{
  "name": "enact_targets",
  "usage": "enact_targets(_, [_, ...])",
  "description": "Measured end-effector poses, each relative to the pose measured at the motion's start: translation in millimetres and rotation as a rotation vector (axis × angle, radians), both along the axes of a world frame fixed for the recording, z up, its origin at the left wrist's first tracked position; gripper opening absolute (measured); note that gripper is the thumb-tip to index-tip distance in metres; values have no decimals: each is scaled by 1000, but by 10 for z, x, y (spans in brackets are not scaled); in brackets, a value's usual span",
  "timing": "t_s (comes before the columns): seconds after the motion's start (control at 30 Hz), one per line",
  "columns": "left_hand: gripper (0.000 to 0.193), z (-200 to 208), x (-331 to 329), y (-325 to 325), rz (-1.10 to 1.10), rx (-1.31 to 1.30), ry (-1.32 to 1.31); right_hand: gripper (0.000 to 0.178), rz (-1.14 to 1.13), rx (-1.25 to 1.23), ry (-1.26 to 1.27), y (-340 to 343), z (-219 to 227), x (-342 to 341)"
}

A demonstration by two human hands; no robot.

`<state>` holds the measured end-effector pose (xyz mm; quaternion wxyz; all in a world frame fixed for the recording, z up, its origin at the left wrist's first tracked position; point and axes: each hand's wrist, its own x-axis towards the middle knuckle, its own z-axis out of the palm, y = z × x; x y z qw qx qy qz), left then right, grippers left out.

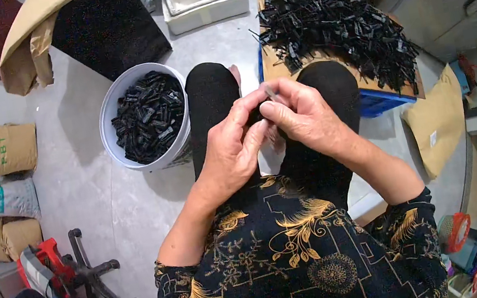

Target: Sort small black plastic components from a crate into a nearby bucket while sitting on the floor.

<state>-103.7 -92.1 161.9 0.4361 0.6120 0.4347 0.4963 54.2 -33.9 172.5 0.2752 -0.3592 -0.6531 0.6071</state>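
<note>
"Currently, which step is in hand?"

"By judgement, a single small dark piece (255, 114) is being worked between both hands, near the centre of the frame. A narrow greyish strip (269, 92) is seen just above it; whether it belongs to the piece or is a separate tool cannot be told."

"How are the fingers set?"

"On the left hand (232, 143), thumb and forefinger are brought close together, and the piece is pinched at their tips. On the right hand (307, 112), the thumb is pressed toward the curled forefinger, with the strip held between them. Most of the piece is hidden."

"What is called for by the next move?"

"Presumably, a steady left pinch and controlled right thumb pressure. Loose black parts (148, 117) are contained in the white bucket (110, 133), left of centre; a heap of thin black pieces (333, 33) is spread at upper right."
</note>
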Motion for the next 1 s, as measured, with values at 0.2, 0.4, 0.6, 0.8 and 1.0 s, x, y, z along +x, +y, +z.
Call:
enact_targets(0.2, [36,37,-43,-127,291,194,2,34,39,-125,281,-203,64,-276])
enact_targets(0.4, [36,-98,-140,-244,376,112,-54,39,100,-195,272,-305,-37,-470])
enact_targets(0.6, [38,-210,-220,-252,364,133,-7,36,87,-217,306,-323,-107,-570])
enact_targets(0.8, [34,-199,-204,-277,460,202,102,32,114,-262,296,-326,-151,-587])
enact_targets(1.0, [35,-312,-192,-188,469,284,206,30,136,-297,244,-229,-222,-543])
